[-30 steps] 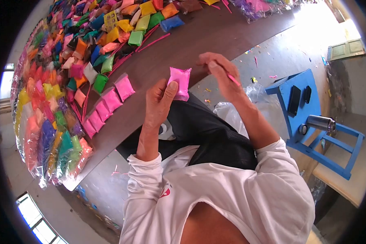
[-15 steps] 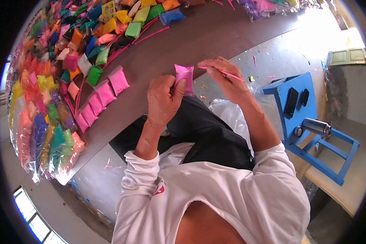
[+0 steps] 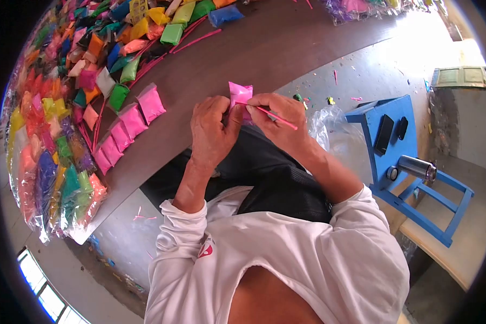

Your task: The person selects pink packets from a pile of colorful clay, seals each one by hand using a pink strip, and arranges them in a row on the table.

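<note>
My left hand [image 3: 211, 127] is closed on a small, shiny pink packet [image 3: 241, 92], its thumb lying along the lower front. In my right hand [image 3: 283, 110] is a thin pink stick [image 3: 284, 122], pinched between thumb and fingers. The stick's inner end lies across the packet's face, beside the left thumb, while its other end sticks out below the right hand. Both hands are close together above my lap, near the table edge. Left of them on the brown table [image 3: 200, 65], several matching pink packets [image 3: 131, 121] lie in a slanting row.
A heap of many-coloured packets [image 3: 119, 96] covers the far left of the table, with pink sticks [image 3: 194, 40] beside it. To the right, a blue stool [image 3: 410, 116] bears a dark phone [image 3: 384, 135] and a metal flask [image 3: 417, 168]. Clear plastic [image 3: 329, 121] hangs near my right forearm.
My right hand has moved left and slightly down, bringing the stick onto the pink packet. My left hand still holds the packet, and the view has shifted slightly.
</note>
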The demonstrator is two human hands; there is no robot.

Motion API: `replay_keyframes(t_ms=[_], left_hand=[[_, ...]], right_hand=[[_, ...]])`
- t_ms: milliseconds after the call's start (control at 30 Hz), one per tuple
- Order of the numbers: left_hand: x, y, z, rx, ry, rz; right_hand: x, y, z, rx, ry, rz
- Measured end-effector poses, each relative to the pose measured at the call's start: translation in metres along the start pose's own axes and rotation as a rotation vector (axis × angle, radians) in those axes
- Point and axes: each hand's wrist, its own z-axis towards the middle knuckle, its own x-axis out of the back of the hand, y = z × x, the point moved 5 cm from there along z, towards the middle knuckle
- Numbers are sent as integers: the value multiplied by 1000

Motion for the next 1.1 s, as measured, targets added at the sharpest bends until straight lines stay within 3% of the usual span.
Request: replay_keyframes(t_ms=[233,333,533,733,933,1033,1100], left_hand=[[-3,3,1,-28,49,6],[-4,2,0,-47,49,23],[-4,3,-1,-25,35,31],[-5,3,0,-31,55,53],[-3,2,-2,-16,21,17],[-2,-1,-1,-36,78,-5],[-1,-4,-4,12,65,-47]], right_hand=[[-1,16,2,155,109,-275],[3,17,6,139,158,-281],[-5,3,4,171,15,-269],[2,15,11,148,165,-292],[4,-5,18,224,106,-287],[3,16,17,31,69,-167],[-1,22,10,-284,-48,48]])
